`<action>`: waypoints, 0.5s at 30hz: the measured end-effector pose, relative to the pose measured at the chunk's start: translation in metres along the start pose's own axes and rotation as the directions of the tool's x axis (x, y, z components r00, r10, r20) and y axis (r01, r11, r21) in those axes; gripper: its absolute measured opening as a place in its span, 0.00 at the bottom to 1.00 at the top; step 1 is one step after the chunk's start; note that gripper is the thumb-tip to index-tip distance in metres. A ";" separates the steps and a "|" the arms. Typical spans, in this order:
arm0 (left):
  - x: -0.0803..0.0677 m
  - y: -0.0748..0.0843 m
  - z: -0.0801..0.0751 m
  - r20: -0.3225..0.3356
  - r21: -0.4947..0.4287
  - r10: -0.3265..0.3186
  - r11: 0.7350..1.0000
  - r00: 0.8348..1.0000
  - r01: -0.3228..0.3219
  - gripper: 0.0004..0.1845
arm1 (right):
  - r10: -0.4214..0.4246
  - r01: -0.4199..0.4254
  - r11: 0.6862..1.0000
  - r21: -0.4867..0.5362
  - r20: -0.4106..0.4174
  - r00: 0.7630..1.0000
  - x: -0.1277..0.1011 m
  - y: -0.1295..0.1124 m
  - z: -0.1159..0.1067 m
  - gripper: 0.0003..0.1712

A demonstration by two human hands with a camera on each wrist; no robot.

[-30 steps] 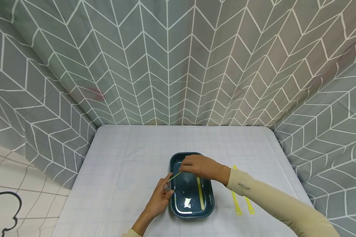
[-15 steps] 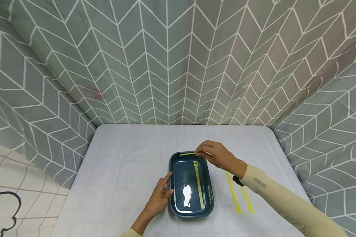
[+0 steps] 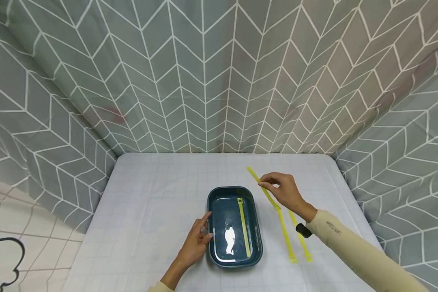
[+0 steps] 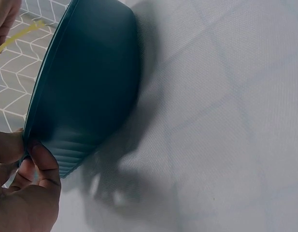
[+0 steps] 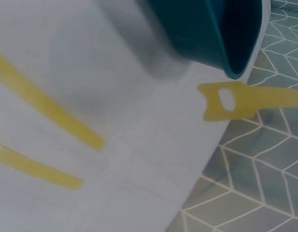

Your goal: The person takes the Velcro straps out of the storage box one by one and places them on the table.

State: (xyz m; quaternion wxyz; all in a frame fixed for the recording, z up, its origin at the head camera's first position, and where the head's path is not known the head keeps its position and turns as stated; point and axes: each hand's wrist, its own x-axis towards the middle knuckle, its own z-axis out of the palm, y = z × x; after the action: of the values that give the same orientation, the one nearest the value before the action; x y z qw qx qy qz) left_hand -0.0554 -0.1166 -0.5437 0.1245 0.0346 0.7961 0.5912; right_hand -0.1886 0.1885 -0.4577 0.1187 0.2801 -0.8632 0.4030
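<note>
A dark teal rectangular dish (image 3: 224,221) stands on the table. My left hand (image 3: 195,243) pinches its left rim, and the left wrist view shows the thumb and fingers (image 4: 45,164) at the edge. One yellow hook-and-loop cable tie (image 3: 243,227) lies lengthwise inside the dish. Beyond the dish's far right corner, my right hand (image 3: 282,190) pinches another yellow cable tie (image 3: 253,173) in mid-length. Its slotted head (image 5: 228,100) shows in the right wrist view, in front of the dish wall (image 5: 187,34).
Two more yellow cable ties, one nearer the dish (image 3: 286,237) and one farther right (image 3: 303,243), lie on the white-covered table (image 3: 160,194). A grey chevron-patterned curtain (image 3: 219,81) surrounds the table's back and sides.
My right hand has carried its cable tie out of the dish, over the far rim and to the right. The left hand keeps its place at the dish.
</note>
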 end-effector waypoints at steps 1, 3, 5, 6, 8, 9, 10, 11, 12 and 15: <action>0.000 0.000 0.000 -0.001 0.002 -0.002 1.000 1.000 0.002 0.36 | 0.037 -0.037 0.999 0.002 -0.004 0.999 -0.003 0.002 0.000 0.08; 0.000 0.000 0.000 -0.003 0.004 -0.007 1.000 1.000 0.007 0.36 | 0.112 -0.112 0.994 0.012 -0.002 0.994 -0.009 0.005 0.000 0.07; 0.001 0.000 0.000 -0.001 -0.001 -0.008 1.000 1.000 0.008 0.36 | 0.177 -0.177 0.984 0.026 0.003 0.984 -0.015 0.009 0.001 0.06; 0.001 0.000 0.000 0.001 -0.003 -0.010 1.000 1.000 0.010 0.36 | 0.209 -0.209 0.977 0.037 0.006 0.978 -0.018 0.010 0.001 0.06; 0.001 -0.001 0.000 0.005 -0.002 -0.010 1.000 1.000 0.010 0.36 | 0.266 -0.266 0.962 0.056 0.012 0.964 -0.025 0.014 0.003 0.06; 0.001 -0.001 0.000 0.006 -0.003 -0.010 1.000 1.000 0.010 0.36 | 0.292 -0.292 0.954 0.067 0.016 0.956 -0.028 0.016 0.003 0.06; 0.001 -0.001 0.000 0.008 -0.004 -0.012 1.000 1.000 0.012 0.36 | 0.314 -0.315 0.946 0.080 0.019 0.949 -0.031 0.017 0.004 0.07; 0.001 -0.001 0.000 0.009 -0.006 -0.013 1.000 1.000 0.013 0.36 | 0.339 -0.339 0.936 0.091 0.019 0.941 -0.034 0.019 0.005 0.07; 0.001 -0.001 0.000 0.010 -0.006 -0.013 1.000 1.000 0.013 0.36 | 0.362 -0.362 0.927 0.099 0.020 0.932 -0.037 0.021 0.006 0.08; 0.001 -0.001 -0.001 0.008 -0.010 -0.015 1.000 1.000 0.015 0.36 | 0.430 -0.431 0.894 0.124 0.037 0.902 -0.045 0.027 0.010 0.09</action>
State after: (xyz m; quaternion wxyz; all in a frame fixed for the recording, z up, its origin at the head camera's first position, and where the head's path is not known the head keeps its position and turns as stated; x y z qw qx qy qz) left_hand -0.0566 -0.1171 -0.5447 0.1322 0.0306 0.7929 0.5941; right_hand -0.1671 0.2125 -0.5006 0.0047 0.0909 -0.8764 0.4729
